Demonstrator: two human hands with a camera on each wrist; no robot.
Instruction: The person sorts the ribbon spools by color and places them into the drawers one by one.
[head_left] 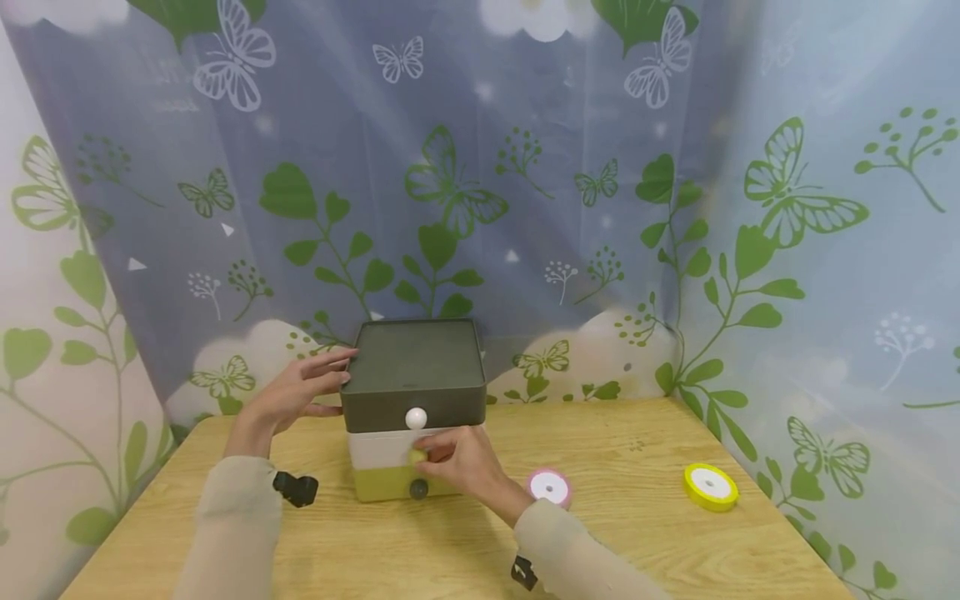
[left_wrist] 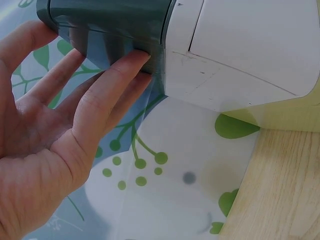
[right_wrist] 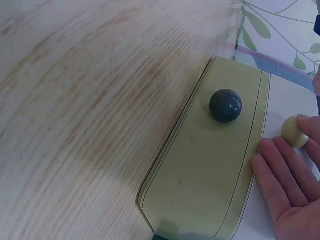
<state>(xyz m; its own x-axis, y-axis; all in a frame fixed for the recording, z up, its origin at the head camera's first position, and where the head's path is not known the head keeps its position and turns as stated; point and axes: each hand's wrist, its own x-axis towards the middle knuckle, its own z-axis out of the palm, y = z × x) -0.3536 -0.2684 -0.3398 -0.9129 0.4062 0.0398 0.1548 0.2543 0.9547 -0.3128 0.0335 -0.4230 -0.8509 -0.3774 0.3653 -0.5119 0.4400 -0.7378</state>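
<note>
A small three-tier drawer box stands on the table: dark grey-green top drawer (head_left: pixel 420 354), white middle drawer (head_left: pixel 371 450), yellow-green bottom drawer (right_wrist: pixel 200 170). Their knobs are a white knob (head_left: pixel 416 418), a pale yellow knob (right_wrist: pixel 293 132) and a dark knob (right_wrist: pixel 225 105). My left hand (head_left: pixel 288 396) rests spread fingertips against the left side of the top drawer, thumb and fingers apart. With thumb and index finger my right hand (head_left: pixel 468 467) pinches the yellow knob, its other fingers near the white front. All three drawers look closed.
Right of the box lies a pink-rimmed roll (head_left: pixel 549 487) with a white centre, close to my right forearm. Farther right is a yellow-rimmed roll (head_left: pixel 710 487). A patterned curtain (head_left: pixel 525 208) hangs behind the wooden table (head_left: pixel 615 550) and along both its sides.
</note>
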